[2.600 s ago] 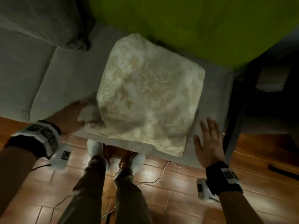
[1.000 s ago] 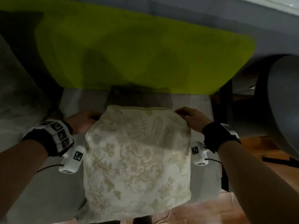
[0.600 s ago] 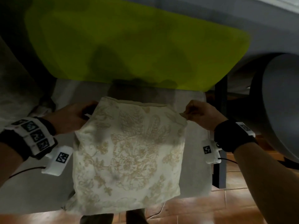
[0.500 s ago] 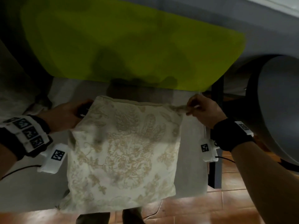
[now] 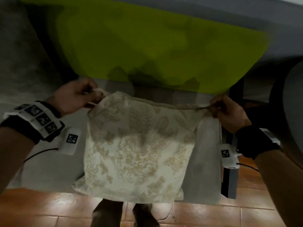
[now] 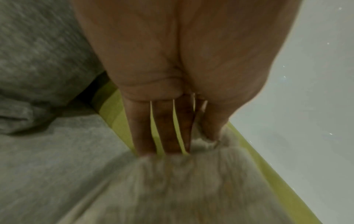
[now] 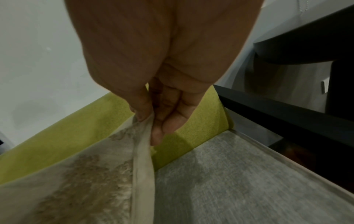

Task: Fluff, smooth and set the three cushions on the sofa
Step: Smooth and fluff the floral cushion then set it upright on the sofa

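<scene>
A cream cushion (image 5: 136, 154) with a tan floral print hangs over the grey sofa seat (image 5: 45, 167), its lower edge past the seat's front. My left hand (image 5: 91, 97) grips its top left corner. My right hand (image 5: 213, 108) pinches the top right corner, and the top seam is pulled taut between them. In the left wrist view the fingers (image 6: 166, 128) dig into the blurred cushion (image 6: 191, 189). In the right wrist view thumb and fingers (image 7: 162, 119) pinch the cushion's seam (image 7: 143, 159).
A lime-green back cushion (image 5: 147, 43) stands behind along the sofa back. A grey cushion (image 5: 19, 51) lies at the left. A black frame (image 5: 229, 185) and a dark round chair (image 5: 291, 112) stand at the right. Brown floor tiles (image 5: 49, 210) and my legs lie below.
Both hands went from the cushion's sides to its top corners and lifted it upright. In the last half second they drew apart, stretching the top edge.
</scene>
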The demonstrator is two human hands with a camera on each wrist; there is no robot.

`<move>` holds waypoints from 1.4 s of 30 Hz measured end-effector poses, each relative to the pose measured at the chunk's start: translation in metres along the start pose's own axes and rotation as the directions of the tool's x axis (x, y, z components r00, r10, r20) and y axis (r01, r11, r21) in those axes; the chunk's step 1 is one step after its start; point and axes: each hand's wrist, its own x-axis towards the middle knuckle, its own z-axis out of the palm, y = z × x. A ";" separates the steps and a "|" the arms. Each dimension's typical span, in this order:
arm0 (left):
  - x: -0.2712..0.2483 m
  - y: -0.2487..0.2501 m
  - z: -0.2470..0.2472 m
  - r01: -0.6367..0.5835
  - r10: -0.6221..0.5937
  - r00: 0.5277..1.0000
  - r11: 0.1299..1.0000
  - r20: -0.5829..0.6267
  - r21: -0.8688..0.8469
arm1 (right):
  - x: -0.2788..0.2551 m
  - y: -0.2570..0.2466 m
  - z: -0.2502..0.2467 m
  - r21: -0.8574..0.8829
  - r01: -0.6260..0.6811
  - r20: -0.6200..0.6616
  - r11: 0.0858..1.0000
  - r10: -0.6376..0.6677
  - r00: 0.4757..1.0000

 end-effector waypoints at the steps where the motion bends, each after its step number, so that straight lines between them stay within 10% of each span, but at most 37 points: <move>1: 0.001 0.002 -0.008 0.020 -0.020 0.996 1.000 -0.089 0.007 | 0.000 0.000 -0.001 0.014 0.007 0.003 1.000 -0.007 1.000; 7: 0.015 0.005 -0.040 0.164 -0.045 0.942 0.927 -0.333 0.336 | 0.005 -0.007 -0.003 0.001 0.012 0.018 1.000 -0.012 1.000; 12: 0.017 0.006 -0.018 0.215 -0.019 0.904 0.884 -0.428 0.415 | 0.017 -0.032 0.016 -0.506 0.121 0.119 0.854 -0.070 0.990; 16: 0.000 0.009 0.013 -0.147 0.272 0.951 0.817 -0.147 0.558 | -0.001 -0.054 0.037 -0.641 0.370 0.234 0.672 -0.287 0.929; 20: -0.025 -0.001 0.045 -0.445 0.387 0.890 0.622 0.241 0.644 | -0.024 -0.066 0.072 -0.577 0.609 0.408 0.544 -0.454 0.792; 25: -0.025 -0.038 0.074 -0.400 0.131 0.906 0.572 0.402 0.716 | -0.021 -0.034 0.108 -0.417 0.672 0.545 0.612 -0.424 0.724; 42: 0.060 -0.074 0.114 -0.246 -0.124 0.915 0.585 0.385 0.773 | 0.027 0.030 0.179 -0.373 0.311 0.461 0.874 -0.116 0.880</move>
